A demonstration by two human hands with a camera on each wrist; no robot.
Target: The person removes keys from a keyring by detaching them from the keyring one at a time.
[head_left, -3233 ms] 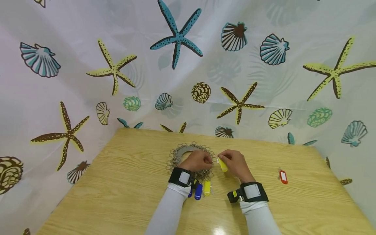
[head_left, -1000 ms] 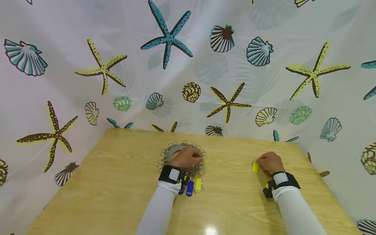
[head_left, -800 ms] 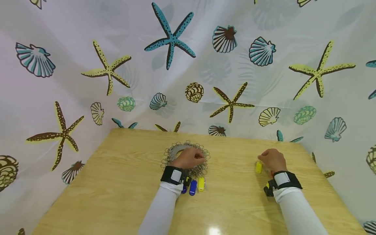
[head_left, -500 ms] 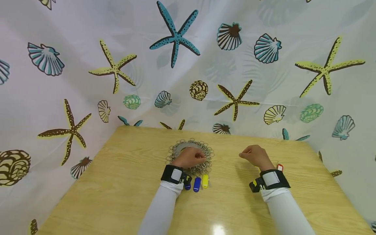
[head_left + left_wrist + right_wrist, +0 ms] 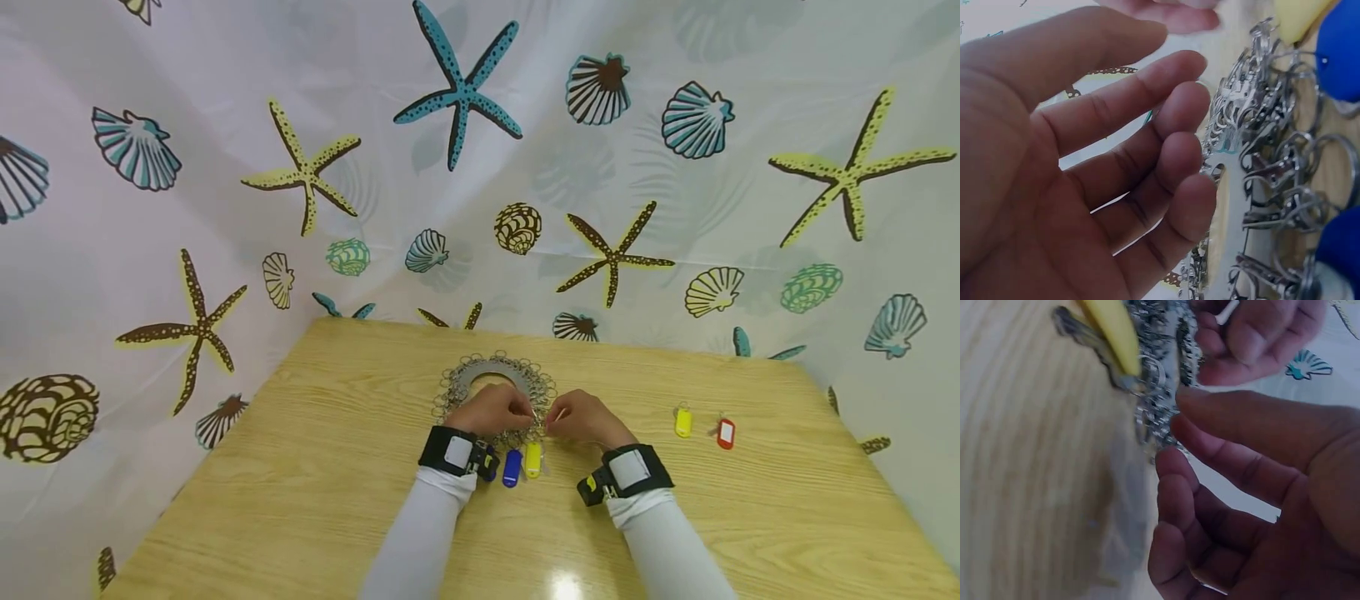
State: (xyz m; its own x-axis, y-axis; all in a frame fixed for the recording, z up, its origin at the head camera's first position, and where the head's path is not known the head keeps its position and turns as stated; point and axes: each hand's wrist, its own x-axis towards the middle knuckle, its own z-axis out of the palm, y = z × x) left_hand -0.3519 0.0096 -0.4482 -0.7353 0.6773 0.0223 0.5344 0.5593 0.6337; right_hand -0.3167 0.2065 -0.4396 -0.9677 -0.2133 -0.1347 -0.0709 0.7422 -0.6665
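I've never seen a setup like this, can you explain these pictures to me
There's no robot: these are a person's bare left hand and right hand. The wide picture comes from a camera on the head; the two close-ups, from wrist cameras. On the table lies a grey ring edged with metal clips. Near it are two blue tags and a yellow tag; another yellow tag and a red tag lie farther right. I see nothing held in either hand.
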